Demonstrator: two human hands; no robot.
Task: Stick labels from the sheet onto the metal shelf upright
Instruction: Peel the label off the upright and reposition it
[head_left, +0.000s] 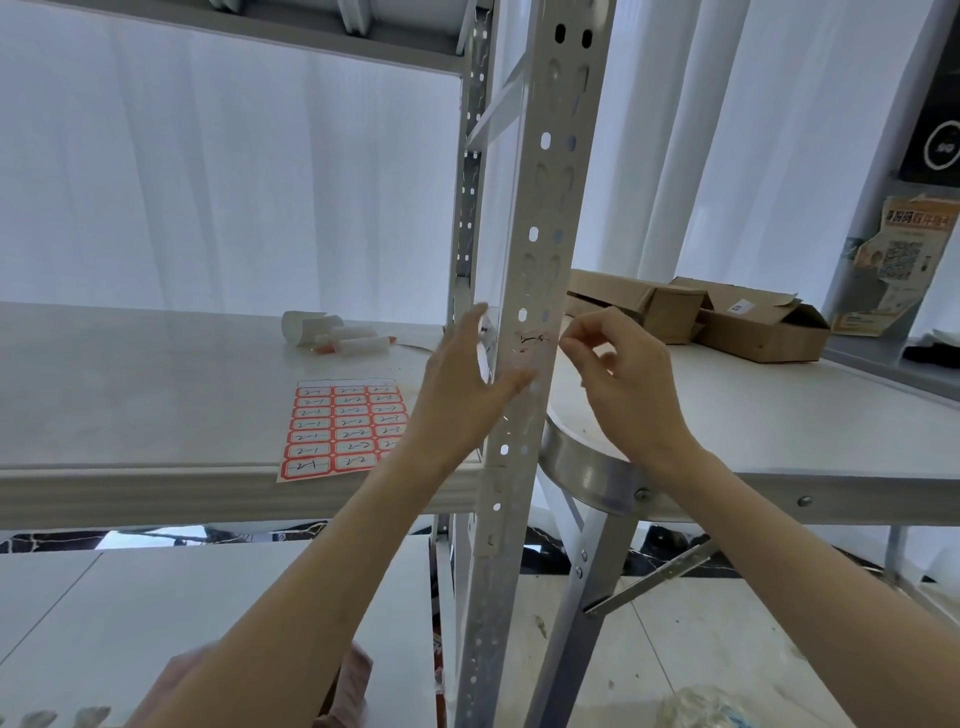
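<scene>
Head camera looks forward and down, close to the shelf upright (530, 291).

The perforated grey metal upright (535, 291) stands between both hands, blocking passage straight across. Left of the upright, bare shelf board lies open around the red-bordered label sheet (340, 431); right of it, brown cardboard boxes (727, 317) crowd the white desk (805, 415) farther back.

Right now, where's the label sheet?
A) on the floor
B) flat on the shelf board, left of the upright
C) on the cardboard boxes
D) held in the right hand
B. The red-bordered label sheet lies flat on the shelf board, left of the metal upright, while the left hand and right hand work at a label on the upright.
</scene>
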